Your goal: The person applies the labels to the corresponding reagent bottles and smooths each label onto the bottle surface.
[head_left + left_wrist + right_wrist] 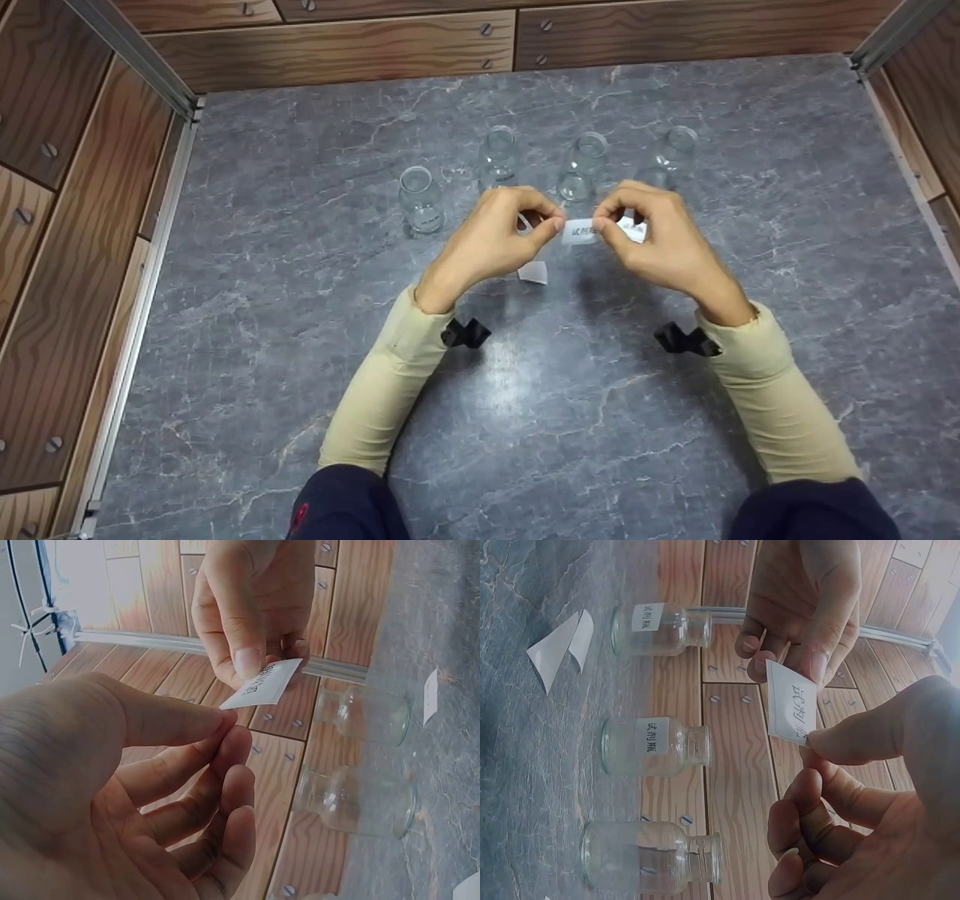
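Observation:
A small white label (580,231) with black printed characters is stretched between the two hands above the table. My left hand (487,234) pinches its left edge between thumb and index finger, the other fingers loosely bent. At the opposite edge, the thumb and index finger of my right hand (664,236) pinch the same label, its print facing the right wrist view. Behind the hands stand several clear glass bottles in a row. The leftmost bottle (421,202) and the one beside it (656,744) bear similar printed labels; a bottle farther right (654,859) shows none.
Curled white paper pieces (551,656) lie on the grey marbled table (525,420), near the left hand. Another white printed piece (430,696) lies by the right hand. Wood-patterned panels (337,56) with metal edging enclose the table's back and sides.

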### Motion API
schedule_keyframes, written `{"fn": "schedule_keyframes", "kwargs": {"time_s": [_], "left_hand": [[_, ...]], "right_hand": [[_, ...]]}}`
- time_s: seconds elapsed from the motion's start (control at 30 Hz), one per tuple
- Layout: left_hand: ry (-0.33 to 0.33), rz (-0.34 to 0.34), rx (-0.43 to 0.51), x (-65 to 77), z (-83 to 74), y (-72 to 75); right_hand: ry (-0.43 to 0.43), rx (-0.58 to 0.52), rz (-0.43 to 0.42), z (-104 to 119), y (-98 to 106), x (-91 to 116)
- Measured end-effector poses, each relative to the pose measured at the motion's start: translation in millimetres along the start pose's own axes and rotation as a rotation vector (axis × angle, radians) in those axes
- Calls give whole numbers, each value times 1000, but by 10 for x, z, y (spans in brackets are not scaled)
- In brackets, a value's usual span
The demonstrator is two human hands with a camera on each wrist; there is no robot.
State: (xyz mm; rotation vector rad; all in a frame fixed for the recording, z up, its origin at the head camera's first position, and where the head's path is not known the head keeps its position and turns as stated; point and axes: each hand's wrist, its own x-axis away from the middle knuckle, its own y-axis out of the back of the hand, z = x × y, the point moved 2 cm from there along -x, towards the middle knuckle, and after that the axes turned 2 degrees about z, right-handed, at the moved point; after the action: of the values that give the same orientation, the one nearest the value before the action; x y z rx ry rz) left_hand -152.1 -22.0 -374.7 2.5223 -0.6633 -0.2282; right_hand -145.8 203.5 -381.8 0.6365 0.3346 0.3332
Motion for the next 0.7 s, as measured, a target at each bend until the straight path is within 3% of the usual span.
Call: {"fn": "schedule_keyframes", "kwargs": {"time_s": [0.3, 0.7], "left_hand": [[-12, 8, -32, -17, 16, -4], [-33, 22, 63, -50, 99, 18]], "right_hand": [[-5, 9, 3, 5, -1, 2], [-8, -22, 15, 17, 1, -3]]}}
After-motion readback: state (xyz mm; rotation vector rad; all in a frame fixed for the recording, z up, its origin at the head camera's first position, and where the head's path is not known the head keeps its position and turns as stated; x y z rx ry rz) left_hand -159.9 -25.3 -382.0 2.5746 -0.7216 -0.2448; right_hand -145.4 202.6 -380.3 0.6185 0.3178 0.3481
